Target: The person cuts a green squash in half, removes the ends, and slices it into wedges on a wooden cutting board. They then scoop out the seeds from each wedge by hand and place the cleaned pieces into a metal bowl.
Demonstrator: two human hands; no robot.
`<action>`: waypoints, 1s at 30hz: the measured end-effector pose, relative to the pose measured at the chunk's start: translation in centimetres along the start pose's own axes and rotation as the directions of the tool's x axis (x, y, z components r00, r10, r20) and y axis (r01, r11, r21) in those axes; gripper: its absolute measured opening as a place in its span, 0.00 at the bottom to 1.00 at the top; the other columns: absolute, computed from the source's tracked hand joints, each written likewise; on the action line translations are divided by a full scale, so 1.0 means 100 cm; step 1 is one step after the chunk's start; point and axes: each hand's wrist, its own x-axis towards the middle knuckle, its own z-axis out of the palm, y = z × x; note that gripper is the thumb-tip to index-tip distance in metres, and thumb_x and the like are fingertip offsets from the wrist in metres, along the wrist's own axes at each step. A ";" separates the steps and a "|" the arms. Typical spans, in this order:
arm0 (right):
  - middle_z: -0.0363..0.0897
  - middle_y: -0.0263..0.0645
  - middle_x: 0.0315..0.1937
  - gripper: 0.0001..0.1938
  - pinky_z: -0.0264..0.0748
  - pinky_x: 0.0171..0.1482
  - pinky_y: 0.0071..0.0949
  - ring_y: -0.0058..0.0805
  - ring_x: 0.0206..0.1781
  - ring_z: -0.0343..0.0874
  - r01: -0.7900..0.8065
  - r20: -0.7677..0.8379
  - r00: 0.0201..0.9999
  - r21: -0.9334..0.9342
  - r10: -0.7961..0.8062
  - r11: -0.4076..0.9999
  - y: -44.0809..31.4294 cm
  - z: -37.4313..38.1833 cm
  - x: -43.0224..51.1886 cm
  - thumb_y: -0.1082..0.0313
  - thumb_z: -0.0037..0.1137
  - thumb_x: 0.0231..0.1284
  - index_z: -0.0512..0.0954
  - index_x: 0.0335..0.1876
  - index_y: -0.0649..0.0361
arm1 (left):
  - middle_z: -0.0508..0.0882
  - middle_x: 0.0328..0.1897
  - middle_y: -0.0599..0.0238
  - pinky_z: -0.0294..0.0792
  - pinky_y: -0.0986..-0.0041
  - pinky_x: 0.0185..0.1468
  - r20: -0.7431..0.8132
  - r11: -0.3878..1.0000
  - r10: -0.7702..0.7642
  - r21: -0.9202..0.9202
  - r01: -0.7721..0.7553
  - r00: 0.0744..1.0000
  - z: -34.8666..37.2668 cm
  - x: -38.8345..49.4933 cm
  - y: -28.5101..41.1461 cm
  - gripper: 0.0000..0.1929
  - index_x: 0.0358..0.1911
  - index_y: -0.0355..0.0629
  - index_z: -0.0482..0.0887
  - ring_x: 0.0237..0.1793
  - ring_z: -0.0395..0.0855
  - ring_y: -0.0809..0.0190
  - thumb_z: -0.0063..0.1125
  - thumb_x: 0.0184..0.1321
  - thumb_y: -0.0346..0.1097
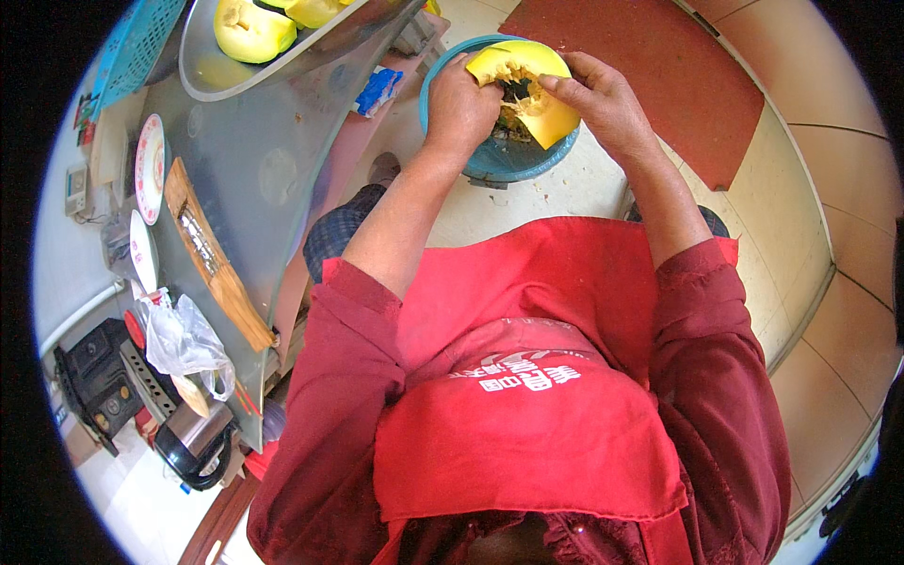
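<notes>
A curved piece of yellow-orange squash (547,113), with stringy pulp on its inner side, is held above a blue bin (519,166) on the floor. My left hand (462,102) grips its left end; the fingertips are hidden behind it or the hand. My right hand (600,95) holds the right side, its thumb on the inner pulp and its fingers behind the rind. Dark and yellowish scraps (512,127) show inside the bin. More cut squash pieces (254,32) lie in a metal basin (212,92) on the glass-topped table to the left.
On the glass-topped table (240,141) are a wooden board-like piece (219,265), a floral plate (150,169) and a clear plastic bag (185,339). An electric kettle (194,438) stands at lower left. A red mat (657,78) lies on the floor beyond the bin.
</notes>
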 end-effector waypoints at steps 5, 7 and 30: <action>0.77 0.43 0.44 0.26 0.70 0.53 0.24 0.29 0.48 0.75 -0.016 0.003 1.000 -0.041 0.017 0.999 0.000 -0.002 0.004 0.55 0.57 0.57 0.71 0.54 0.69 | 0.80 0.34 0.49 0.71 0.63 0.43 -0.034 0.950 0.175 0.267 -0.160 0.984 0.000 0.005 -0.014 0.11 0.35 0.36 0.81 0.38 0.79 0.46 0.53 0.46 0.27; 0.78 0.46 0.43 0.24 0.74 0.49 0.26 0.31 0.46 0.78 0.032 -0.067 0.997 -0.080 -0.037 0.996 0.006 -0.003 0.004 0.57 0.58 0.57 0.72 0.53 0.67 | 0.79 0.35 0.50 0.70 0.60 0.44 -0.007 0.933 0.155 0.329 -0.144 0.988 -0.003 0.006 -0.008 0.13 0.37 0.38 0.82 0.40 0.78 0.45 0.50 0.46 0.25; 0.74 0.47 0.50 0.30 0.72 0.53 0.27 0.33 0.52 0.74 -0.024 -0.058 0.998 0.019 0.025 1.000 0.007 0.001 0.003 0.52 0.57 0.57 0.67 0.59 0.66 | 0.83 0.36 0.64 0.75 0.80 0.37 0.525 0.679 -0.181 -0.545 0.491 0.832 0.002 -0.002 -0.001 0.17 0.45 0.35 0.77 0.36 0.83 0.69 0.63 0.54 0.35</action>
